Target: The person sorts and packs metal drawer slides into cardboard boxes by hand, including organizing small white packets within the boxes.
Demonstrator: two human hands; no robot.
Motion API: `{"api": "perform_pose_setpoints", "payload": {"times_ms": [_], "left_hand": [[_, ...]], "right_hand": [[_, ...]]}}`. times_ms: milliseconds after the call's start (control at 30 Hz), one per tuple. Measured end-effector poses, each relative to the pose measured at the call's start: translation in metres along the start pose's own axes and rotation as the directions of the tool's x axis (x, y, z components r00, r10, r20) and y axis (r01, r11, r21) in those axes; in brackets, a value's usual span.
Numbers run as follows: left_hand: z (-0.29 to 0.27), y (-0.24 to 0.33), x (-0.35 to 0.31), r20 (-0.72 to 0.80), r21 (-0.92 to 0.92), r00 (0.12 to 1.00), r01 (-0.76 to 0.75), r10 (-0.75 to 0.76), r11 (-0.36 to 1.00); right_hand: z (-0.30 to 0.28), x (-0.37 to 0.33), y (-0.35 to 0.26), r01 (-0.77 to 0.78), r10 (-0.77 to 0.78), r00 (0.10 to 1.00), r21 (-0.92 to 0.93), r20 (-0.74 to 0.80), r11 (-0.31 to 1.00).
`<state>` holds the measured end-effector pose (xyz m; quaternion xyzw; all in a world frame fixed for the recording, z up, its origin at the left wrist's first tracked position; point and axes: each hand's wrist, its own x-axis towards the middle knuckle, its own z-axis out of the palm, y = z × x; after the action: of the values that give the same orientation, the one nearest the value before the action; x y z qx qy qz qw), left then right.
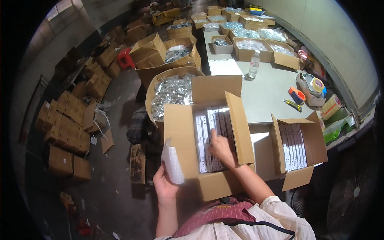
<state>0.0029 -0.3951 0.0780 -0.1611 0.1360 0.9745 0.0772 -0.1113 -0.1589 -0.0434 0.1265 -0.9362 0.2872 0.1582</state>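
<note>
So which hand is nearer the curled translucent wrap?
Left: the left hand holds the curled translucent wrap near its lower end; the right hand is farther right, at the perforated rails inside the carton.

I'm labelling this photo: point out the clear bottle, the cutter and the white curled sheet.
Clear bottle [254,66]: head view, middle of its body.
Cutter [293,105]: head view, on its handle.
White curled sheet [173,165]: head view, middle of its surface.

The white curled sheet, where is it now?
In the head view, the white curled sheet is in the left hand, left of centre, by the left flap of the nearest open carton.
</note>
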Motion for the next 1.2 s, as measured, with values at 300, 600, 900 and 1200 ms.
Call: {"api": "perform_pose_setpoints", "payload": {"times_ms": [300, 600, 900, 1200], "left_hand": [[-0.019, 0.004, 0.001, -0.058, 0.101, 0.994, -0.089, 0.095, 0.991], [-0.015, -0.006, 0.01, -0.04, 0.156, 0.997, -0.057, 0.064, 0.986], [-0.04, 0.023, 0.001, -0.174, 0.171, 0.963, -0.175, 0.204, 0.97], [-0.002, -0.016, 0.011, -0.167, 0.108, 0.976, -0.123, 0.14, 0.987]], "right_hand": [[-0.003, -0.04, -0.01, 0.195, -0.187, 0.981, -0.195, 0.06, 0.961], [0.002, -0.048, 0.008, 0.085, -0.077, 0.981, 0.039, -0.178, 0.996], [-0.257, -0.113, 0.024, -0.182, -0.516, 0.673, 0.795, 0.53, 0.578], [-0.194, -0.231, 0.278, -0.704, 0.797, 0.565, -0.381, 0.212, 0.6]]}}
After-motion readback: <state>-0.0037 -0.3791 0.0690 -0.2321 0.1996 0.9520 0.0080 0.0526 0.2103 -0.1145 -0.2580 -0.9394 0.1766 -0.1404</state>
